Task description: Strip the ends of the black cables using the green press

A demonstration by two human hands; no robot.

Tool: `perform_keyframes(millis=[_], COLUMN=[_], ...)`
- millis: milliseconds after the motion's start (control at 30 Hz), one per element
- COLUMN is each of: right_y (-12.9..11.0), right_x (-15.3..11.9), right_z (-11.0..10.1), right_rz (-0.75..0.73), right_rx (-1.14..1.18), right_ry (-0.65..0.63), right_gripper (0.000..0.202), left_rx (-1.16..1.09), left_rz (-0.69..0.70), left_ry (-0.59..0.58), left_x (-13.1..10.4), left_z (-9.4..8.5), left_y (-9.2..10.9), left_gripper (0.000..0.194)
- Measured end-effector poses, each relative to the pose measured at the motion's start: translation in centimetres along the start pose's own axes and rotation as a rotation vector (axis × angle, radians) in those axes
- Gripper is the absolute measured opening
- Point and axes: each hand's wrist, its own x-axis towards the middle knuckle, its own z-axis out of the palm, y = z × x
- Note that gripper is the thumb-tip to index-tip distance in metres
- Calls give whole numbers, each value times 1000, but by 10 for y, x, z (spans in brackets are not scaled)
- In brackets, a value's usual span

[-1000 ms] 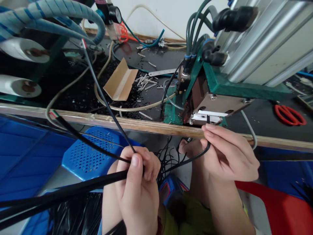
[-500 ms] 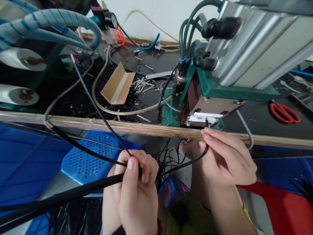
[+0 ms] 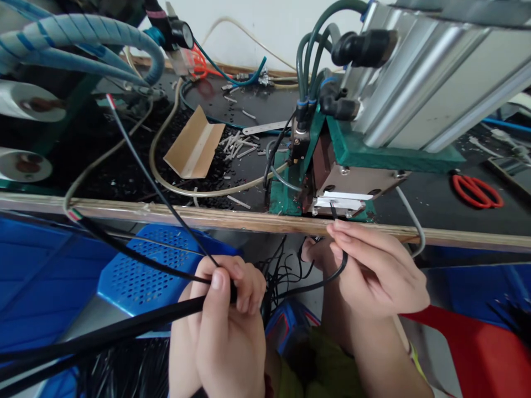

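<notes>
My left hand (image 3: 226, 315) is closed around a bundle of black cables (image 3: 136, 323). Two thinner ends stick up from it to the left; one cable end (image 3: 111, 102) shows red and white wires, the other red and green. Between the thumb and fingers of my right hand (image 3: 373, 265) is a black cable (image 3: 338, 265), pinched near its tip. That tip lies at the white-edged slot (image 3: 346, 205) of a bench press (image 3: 352, 177). Whether the tip is inside the slot I cannot tell.
Red-handled scissors (image 3: 477, 190) lie right of the press. A folded cardboard piece (image 3: 194, 143), white offcuts (image 3: 238, 145) and black scraps litter the bench to the left. Below its wooden edge (image 3: 207, 213) stands a blue perforated stool (image 3: 149, 271). Loose cables hang beneath.
My right hand has moved slightly left, bringing the cable tip against the middle of the press slot. My left hand keeps its grip on the bundle. The whole view has shifted a little.
</notes>
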Motion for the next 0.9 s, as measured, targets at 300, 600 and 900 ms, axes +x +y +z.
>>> perform_keyframes(millis=[300, 600, 900], right_y=[-6, 1, 5], right_x=[4, 2, 3], right_z=[-3, 3, 7], right_rz=[23, 8, 17], right_rx=[-29, -33, -44], right_ry=[-36, 23, 35], right_gripper=[42, 38, 39], left_rx=[0, -19, -14], left_rz=[-1, 3, -5], left_ry=[-9, -22, -10], left_x=[1, 0, 0], left_z=[2, 1, 2], left_y=[1, 0, -1], left_gripper=[28, 29, 27])
